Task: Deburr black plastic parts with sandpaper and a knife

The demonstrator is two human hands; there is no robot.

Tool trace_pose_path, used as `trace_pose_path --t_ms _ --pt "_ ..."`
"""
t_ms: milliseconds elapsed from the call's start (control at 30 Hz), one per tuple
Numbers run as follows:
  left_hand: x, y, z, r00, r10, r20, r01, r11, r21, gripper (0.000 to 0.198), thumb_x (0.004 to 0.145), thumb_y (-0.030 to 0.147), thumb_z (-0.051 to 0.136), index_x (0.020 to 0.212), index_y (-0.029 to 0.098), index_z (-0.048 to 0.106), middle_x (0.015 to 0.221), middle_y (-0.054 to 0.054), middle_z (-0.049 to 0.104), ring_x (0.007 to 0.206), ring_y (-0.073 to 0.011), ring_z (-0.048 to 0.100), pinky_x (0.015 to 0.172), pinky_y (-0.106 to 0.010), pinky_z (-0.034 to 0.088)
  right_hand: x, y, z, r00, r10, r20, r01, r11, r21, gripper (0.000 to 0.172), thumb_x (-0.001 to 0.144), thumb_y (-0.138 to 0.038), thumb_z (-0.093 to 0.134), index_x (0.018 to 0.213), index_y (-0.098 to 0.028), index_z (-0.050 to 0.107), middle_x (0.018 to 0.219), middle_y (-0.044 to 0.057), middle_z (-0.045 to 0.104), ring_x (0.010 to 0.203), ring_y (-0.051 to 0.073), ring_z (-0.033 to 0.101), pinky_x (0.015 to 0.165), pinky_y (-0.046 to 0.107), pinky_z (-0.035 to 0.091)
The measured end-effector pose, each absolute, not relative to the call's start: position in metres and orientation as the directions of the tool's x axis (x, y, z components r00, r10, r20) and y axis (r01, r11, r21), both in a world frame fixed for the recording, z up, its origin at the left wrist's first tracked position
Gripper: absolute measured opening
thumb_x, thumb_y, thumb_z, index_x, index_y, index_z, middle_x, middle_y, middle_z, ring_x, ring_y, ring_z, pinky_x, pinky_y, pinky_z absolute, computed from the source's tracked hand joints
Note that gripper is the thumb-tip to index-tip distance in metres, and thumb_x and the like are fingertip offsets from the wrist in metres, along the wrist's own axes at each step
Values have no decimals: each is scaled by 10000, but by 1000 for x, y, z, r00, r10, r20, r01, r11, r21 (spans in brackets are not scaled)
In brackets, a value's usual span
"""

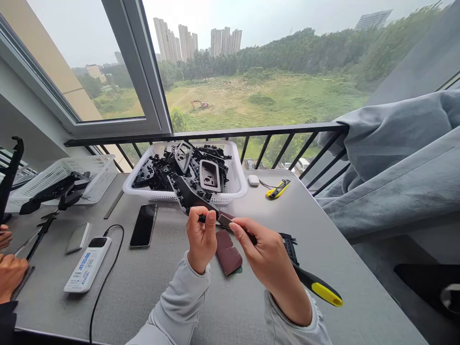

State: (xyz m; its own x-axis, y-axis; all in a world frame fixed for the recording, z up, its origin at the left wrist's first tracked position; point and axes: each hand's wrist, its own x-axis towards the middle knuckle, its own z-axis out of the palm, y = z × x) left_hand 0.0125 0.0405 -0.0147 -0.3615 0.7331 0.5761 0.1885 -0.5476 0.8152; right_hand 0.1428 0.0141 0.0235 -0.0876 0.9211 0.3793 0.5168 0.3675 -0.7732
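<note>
Two hands raised above table, black plastic moulded part held just near white basket: left hand closed round part, steadying it; right hand firmly gripping yellow-handled tool, tip brought to part's edge.

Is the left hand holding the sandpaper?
No, the left hand grips a black moulded plastic part, while the sandpaper lies on the grey desk below it.

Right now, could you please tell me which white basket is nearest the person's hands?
The basket straight ahead, heaped with black plastic parts, past the left hand and right hand; the other basket sits farther left.
</note>
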Motion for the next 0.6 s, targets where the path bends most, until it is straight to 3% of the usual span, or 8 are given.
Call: trace_pose_path --t_ms 300,433,600 --pt "11 41 -13 -356 776 520 113 -517 849 283 883 446 559 761 199 496 628 50 444 523 -72 385 503 -202 319 145 14 26 -109 949 295 456 312 -834 278 912 -392 493 827 -199 673 718 29 695 602 155 596 591 248 454" --pt "10 39 -11 -286 881 376 -173 -433 885 302 787 402 699 785 215 462 617 71 423 495 -60 373 489 -189 324 148 18 24 -22 976 215 267 213 -940 346 888 -483 512 803 -180 656 596 2 576 514 122 485 483 232 392" --pt "11 35 -5 -160 945 286 -500 -328 802 368 703 304 783 823 224 445 722 47 531 640 -86 535 628 -207 438 144 22 23 -126 989 76 -54 69 -996 486 810 -619 571 846 -146 674 575 -23 500 424 64 324 373 212 260"
